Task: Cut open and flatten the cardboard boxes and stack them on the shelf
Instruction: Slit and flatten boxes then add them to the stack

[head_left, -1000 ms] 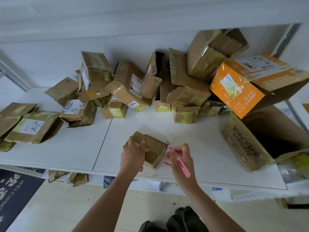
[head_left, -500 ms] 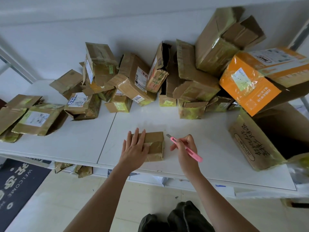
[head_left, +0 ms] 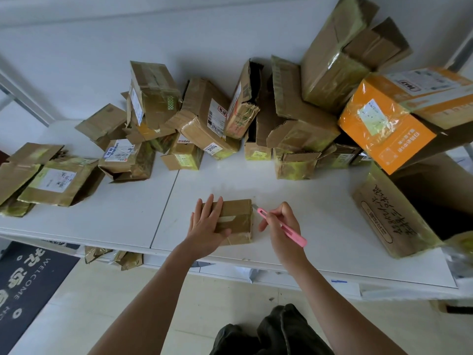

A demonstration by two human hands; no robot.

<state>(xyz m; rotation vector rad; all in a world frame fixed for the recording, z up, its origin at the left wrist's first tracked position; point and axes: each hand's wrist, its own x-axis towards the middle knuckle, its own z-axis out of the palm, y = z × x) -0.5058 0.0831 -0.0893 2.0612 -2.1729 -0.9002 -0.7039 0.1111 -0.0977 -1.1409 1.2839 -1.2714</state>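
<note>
While the blade sits at the far right corner of the small box (head_left: 236, 221), we log the following.

Item: small box, sealed with tape, lying flat on the worktop (head_left: 320, 221) near its front edge, well apart from the heap of boxes (head_left: 217, 119) at the back.

Orientation: long axis runs left to right; broad taped face up.

Left hand (head_left: 208, 228): fingers straight, pressing down on the box's left half.

Right hand (head_left: 282, 224): fingers curled around the pink cutter (head_left: 281, 226), its tip touching the box corner, or just beside it; we cannot tell which.

Risks, as we judge them: a stroke drawn leftward along the tape would run toward the pressing fingers; a light box may skid under the blade if the press slackens; too deep a cut could score the worktop.
</note>
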